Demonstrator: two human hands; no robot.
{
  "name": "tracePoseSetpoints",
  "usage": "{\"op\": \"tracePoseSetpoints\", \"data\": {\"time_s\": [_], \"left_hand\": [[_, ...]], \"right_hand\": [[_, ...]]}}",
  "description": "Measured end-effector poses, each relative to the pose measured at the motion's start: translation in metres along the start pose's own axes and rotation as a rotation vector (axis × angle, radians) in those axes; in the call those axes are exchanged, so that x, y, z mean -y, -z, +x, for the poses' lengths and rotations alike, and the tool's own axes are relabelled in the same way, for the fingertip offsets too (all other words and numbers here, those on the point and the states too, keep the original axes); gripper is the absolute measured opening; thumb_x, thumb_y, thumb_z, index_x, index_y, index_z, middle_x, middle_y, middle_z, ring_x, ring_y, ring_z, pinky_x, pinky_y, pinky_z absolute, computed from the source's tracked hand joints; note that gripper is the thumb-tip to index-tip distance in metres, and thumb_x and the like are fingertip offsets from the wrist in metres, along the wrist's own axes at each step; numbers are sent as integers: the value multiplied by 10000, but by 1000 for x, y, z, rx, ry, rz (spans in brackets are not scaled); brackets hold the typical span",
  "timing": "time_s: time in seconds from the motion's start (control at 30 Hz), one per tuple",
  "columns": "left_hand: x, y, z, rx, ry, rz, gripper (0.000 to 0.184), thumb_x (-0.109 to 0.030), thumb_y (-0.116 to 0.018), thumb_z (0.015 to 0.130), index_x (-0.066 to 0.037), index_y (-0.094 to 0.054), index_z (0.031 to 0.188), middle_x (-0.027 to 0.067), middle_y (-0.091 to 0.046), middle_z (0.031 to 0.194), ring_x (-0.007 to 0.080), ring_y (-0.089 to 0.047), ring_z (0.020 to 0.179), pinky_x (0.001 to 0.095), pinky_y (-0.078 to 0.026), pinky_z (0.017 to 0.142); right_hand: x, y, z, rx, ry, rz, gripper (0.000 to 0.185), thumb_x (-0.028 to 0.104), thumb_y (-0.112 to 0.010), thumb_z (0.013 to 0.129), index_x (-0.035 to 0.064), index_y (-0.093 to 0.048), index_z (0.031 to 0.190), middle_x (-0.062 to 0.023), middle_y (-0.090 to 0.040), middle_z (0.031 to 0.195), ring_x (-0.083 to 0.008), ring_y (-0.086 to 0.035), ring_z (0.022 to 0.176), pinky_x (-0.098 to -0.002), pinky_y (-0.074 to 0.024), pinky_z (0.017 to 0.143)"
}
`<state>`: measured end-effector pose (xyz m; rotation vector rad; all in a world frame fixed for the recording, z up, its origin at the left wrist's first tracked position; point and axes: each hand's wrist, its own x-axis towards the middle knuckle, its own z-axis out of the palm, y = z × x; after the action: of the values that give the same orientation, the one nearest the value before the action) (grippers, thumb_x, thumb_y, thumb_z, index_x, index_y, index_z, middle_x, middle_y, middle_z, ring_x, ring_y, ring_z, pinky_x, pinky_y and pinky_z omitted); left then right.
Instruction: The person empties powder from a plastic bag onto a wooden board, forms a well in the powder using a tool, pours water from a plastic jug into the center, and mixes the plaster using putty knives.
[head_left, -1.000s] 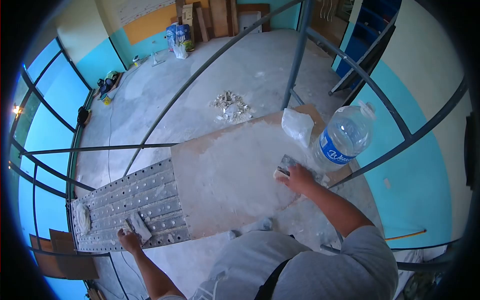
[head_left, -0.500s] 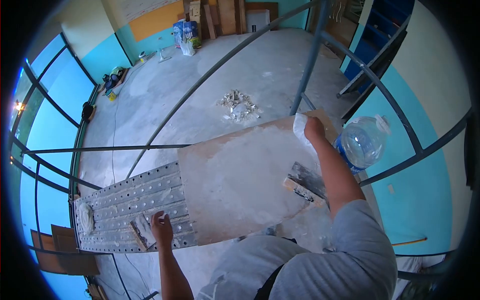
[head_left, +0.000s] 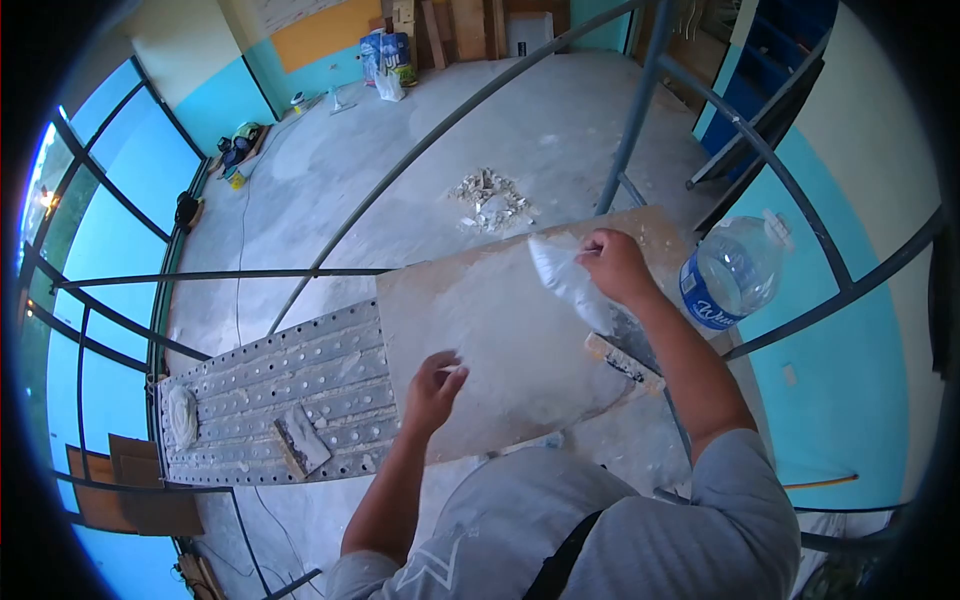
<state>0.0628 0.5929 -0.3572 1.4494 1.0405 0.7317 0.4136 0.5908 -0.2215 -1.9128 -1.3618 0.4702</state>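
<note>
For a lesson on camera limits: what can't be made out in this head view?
In the head view:
White bag: its contents, hidden by its own surface.
Left hand: whether it pinches anything; too small.
Trowel by the right forearm: blade partly covered by it.
Bottle label: the full lettering, curving out of sight.

Room over board (head_left: 490,340); bottle (head_left: 735,270), railing (head_left: 850,290) block right side

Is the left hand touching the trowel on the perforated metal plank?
Apart. The head view shows the left hand clear of the trowel, with bare metal plank visible between them.
</note>
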Motion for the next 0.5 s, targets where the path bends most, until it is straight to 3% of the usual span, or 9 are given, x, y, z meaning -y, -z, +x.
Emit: {"op": "tracePoseSetpoints", "data": {"time_s": [0.13,0.23,0.33,0.43,0.5], "left_hand": [[-6,-33,19,237,210,-847,677,-491,-595,922,-63,-393,1406,145,-553,1289,253,-578,1113,423,-487,947],[0,-43,26,417,200,-1214,752,-563,-576,900,-58,-371,1419,161,-540,1310,291,-547,1176,446,-441,1007],[18,-36,39,215,179,-983,724,-457,-670,868,-57,-396,1405,149,-565,1286,298,-572,1151,436,-467,969],[12,-22,55,121,61,-393,699,-326,-748,816,-35,-435,1369,131,-599,1242,295,-599,1118,439,-488,928],[-4,-28,60,-37,-24,24,663,-277,-767,771,-30,-483,1317,174,-624,1174,343,-612,1085,436,-497,911]], "right_hand": [[28,-56,-34,119,6,347,155,112,-725,814,-8,-670,894,-104,-685,810,-182,-655,703,-309,-540,656],[29,-100,-53,242,-121,629,153,101,-714,847,-8,-651,933,-52,-658,816,-118,-625,702,-278,-553,643],[12,-132,-66,230,-200,695,157,103,-702,847,-18,-637,924,-62,-650,800,-124,-634,678,-286,-568,590],[-18,-147,-70,197,-227,604,146,102,-693,848,-10,-633,921,-74,-654,791,-140,-639,665,-293,-571,586],[-37,-154,-72,193,-256,494,157,100,-700,839,-5,-627,929,-86,-660,804,-155,-645,659,-303,-569,582]]}}
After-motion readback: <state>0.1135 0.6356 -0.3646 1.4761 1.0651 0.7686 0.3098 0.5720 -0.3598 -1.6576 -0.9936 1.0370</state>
